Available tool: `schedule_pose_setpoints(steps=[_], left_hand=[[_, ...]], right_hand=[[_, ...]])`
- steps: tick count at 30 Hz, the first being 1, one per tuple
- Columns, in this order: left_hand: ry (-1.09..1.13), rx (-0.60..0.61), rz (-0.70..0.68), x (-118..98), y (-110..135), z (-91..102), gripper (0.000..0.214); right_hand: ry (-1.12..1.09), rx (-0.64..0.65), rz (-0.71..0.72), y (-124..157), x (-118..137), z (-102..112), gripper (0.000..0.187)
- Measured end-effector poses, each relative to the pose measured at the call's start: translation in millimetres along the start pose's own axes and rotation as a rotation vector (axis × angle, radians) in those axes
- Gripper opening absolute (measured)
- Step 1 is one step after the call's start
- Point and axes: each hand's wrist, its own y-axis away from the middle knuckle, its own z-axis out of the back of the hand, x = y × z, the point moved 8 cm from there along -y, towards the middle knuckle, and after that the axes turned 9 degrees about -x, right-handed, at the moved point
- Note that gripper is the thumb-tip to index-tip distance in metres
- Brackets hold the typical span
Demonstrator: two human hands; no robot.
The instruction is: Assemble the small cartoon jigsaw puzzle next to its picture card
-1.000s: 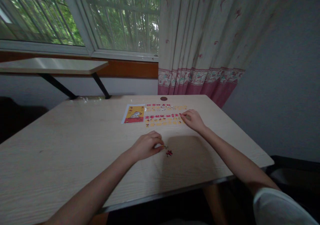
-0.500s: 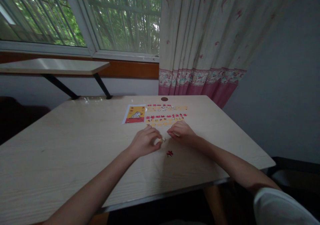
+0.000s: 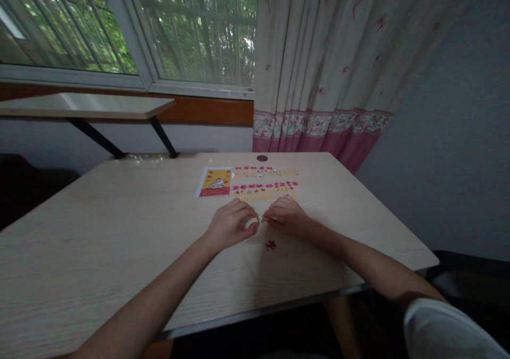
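Observation:
A small whitish jigsaw puzzle piece (image 3: 260, 219) is between my two hands, just above or on the table. My left hand (image 3: 232, 224) is closed, pinching its left side between thumb and fingers. From the right, the fingertips of my right hand (image 3: 288, 215) are pressed together at the piece's other edge. Whether this is one piece or two joined ones is too small to tell. A dark red puzzle piece (image 3: 270, 246) lies on the table nearer to me, touched by neither hand.
Beyond my hands, rows of red puzzle pieces (image 3: 265, 186) and yellow puzzle pieces (image 3: 289, 172) lie on the table (image 3: 131, 242). To their left is a picture sheet (image 3: 215, 182) with a white animal. A raised shelf (image 3: 91, 104) stands at the back left.
My right hand has moved slightly left and its fingertips now meet the small piece. My left hand has stayed nearly in place, and the dark red piece has not moved.

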Motion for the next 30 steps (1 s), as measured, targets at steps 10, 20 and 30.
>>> schedule_pose_setpoints(steps=[10, 20, 30], left_hand=[[0.034, 0.029, 0.063, 2.3, -0.4, 1.8, 0.019], [-0.002, 0.287, 0.089, 13.1, 12.1, -22.0, 0.016], [0.103, 0.386, 0.015, -12.4, 13.5, -30.7, 0.018]], right_hand=[[0.032, -0.044, 0.012, -1.7, -4.1, 9.5, 0.011], [0.131, -0.307, -0.202, 3.5, -48.5, 50.1, 0.014], [0.166, -0.188, -0.279, 4.1, -85.2, 44.9, 0.016]])
